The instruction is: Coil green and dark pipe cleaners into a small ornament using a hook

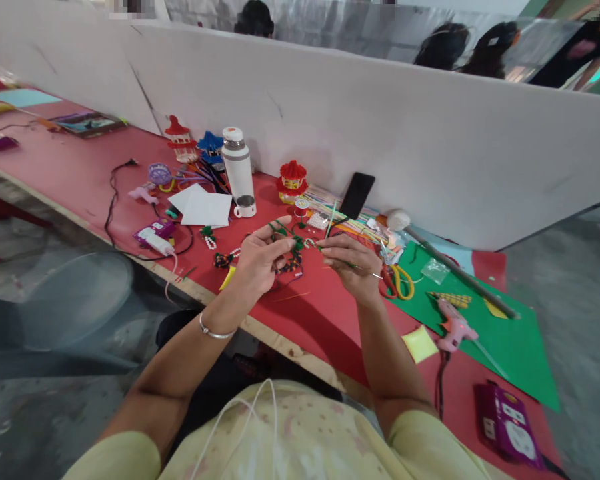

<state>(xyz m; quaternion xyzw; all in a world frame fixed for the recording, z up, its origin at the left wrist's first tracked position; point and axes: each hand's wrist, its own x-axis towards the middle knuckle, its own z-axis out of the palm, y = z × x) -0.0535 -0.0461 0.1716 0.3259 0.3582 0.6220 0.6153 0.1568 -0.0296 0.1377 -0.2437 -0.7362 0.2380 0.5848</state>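
Note:
Over the red table (320, 320), my left hand (264, 257) pinches a small dark green piece of yarn work (298, 243), with green yarn running over its fingers. My right hand (353, 263) is closed on a thin metal hook (375, 275) and meets the other end of the work, where a short whitish beaded strand shows between the hands. Below and beside the left hand lie dark multicoloured yarn pieces (224, 260). A red thread spool (301, 208) and a packet of white beads (319, 221) are just behind the hands.
A white bottle (239, 177), white papers (207, 208) and a phone (357, 195) stand or lie toward the partition (330, 113). At right are scissors (403, 281), a pink glue gun (453, 325) on green sheet (510, 347), a grey rod (460, 277) and a purple power strip (510, 423).

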